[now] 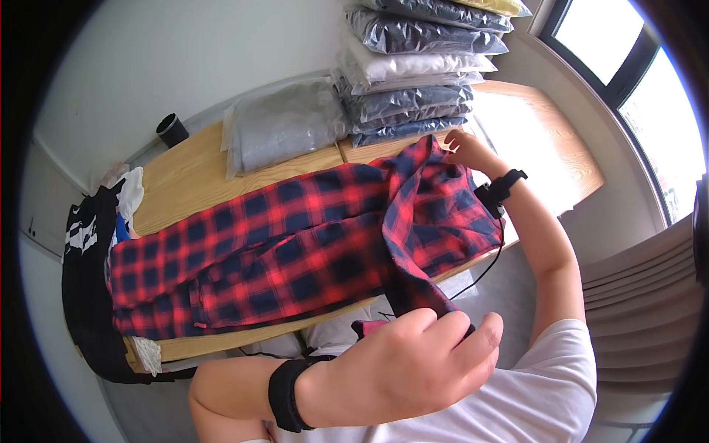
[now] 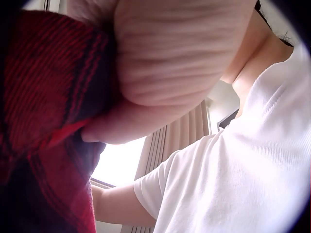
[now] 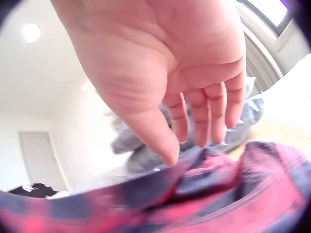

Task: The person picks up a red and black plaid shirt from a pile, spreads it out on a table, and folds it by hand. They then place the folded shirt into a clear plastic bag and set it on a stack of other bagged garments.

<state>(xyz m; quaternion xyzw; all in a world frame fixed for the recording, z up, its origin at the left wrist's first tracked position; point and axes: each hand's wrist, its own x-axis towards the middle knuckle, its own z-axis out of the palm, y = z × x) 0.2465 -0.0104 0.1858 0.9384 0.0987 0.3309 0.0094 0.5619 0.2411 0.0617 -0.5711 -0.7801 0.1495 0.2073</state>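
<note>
A red and navy plaid shirt (image 1: 295,244) lies lengthwise along the wooden table, with one part raised toward the person. My left hand (image 1: 406,362) grips a raised edge of it near the body; in the left wrist view the thumb (image 2: 116,127) presses the plaid cloth (image 2: 48,82) against the hand. At the shirt's far right end is my right hand (image 1: 473,151), its fingertips right at the cloth. The right wrist view shows its fingers (image 3: 201,116) hanging loosely above the bunched plaid fabric (image 3: 209,189), thumb apart from them.
Behind the shirt rises a tall stack of clothes in clear bags (image 1: 413,96). Beside it lies a flat bagged grey garment (image 1: 284,122). A black cup (image 1: 172,130) stands at the back left. Dark clothing (image 1: 92,288) hangs over the table's left end. A window is at right.
</note>
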